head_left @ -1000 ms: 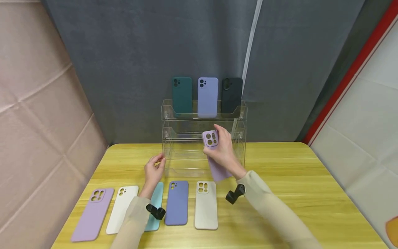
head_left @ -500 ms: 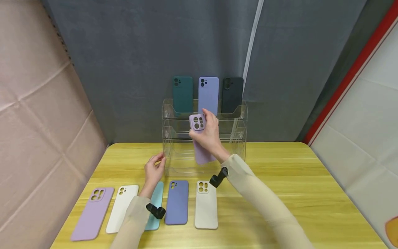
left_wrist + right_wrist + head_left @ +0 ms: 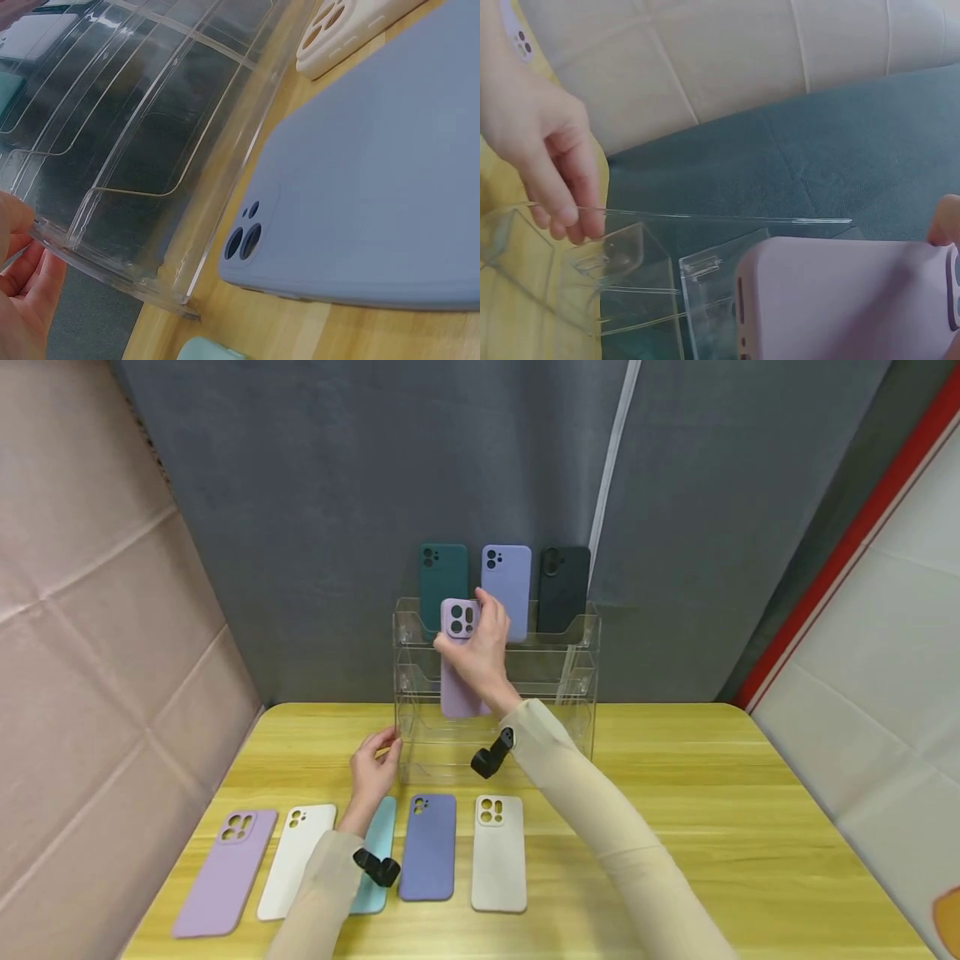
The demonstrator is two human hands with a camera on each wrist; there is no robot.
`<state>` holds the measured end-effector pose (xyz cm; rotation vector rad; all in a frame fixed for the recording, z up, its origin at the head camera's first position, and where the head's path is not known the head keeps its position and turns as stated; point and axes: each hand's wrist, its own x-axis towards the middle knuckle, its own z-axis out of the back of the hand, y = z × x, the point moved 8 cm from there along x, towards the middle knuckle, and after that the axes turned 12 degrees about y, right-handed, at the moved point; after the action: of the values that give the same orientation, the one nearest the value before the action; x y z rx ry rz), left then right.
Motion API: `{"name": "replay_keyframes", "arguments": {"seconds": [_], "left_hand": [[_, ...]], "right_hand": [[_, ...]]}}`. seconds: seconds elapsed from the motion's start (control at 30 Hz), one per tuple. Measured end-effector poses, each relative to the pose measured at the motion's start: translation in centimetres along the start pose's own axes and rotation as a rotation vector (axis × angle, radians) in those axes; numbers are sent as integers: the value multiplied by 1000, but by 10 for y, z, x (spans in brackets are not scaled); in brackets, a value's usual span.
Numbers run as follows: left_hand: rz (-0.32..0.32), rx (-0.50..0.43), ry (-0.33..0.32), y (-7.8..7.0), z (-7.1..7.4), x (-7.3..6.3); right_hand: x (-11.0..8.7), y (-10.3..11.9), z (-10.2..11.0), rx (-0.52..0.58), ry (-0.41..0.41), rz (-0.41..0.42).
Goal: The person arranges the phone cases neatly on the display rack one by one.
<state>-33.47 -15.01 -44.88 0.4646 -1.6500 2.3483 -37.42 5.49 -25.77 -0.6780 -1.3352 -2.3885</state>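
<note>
My right hand (image 3: 483, 647) grips a light purple phone case (image 3: 840, 300) by its upper sides, thumb on one edge and fingers on the other. In the head view the case is upright in front of the middle of a clear tiered display rack (image 3: 495, 770). Whether it touches the rack cannot be told. With thumb and fingers, my left hand (image 3: 375, 768) pinches the rack's left side edge, also seen in the right wrist view. On the top tier stand a dark green case (image 3: 442, 581), a periwinkle case (image 3: 508, 585) and a black case (image 3: 564, 593).
Before the rack, a row of phone cases lies on the wooden table (image 3: 675, 827): purple (image 3: 227, 877), white (image 3: 296, 864), light blue (image 3: 381, 835) partly under my left arm, blue-violet (image 3: 428, 852) and cream (image 3: 499, 860). A grey curtain (image 3: 337, 527) hangs behind.
My right hand has carried the light purple case up and to the left, from the rack's lower right toward its top tier, turning it more upright. My left hand stays on the rack's edge.
</note>
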Motion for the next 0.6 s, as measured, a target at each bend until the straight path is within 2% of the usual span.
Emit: {"name": "replay_keyframes", "arguments": {"seconds": [0.37,0.6], "left_hand": [[0,9,-1,0,1,-1],[8,-6,0,-2,1,-3]], "right_hand": [[23,11,-5,-4,-126,4],[29,16,-13,-58,-178,74]]}}
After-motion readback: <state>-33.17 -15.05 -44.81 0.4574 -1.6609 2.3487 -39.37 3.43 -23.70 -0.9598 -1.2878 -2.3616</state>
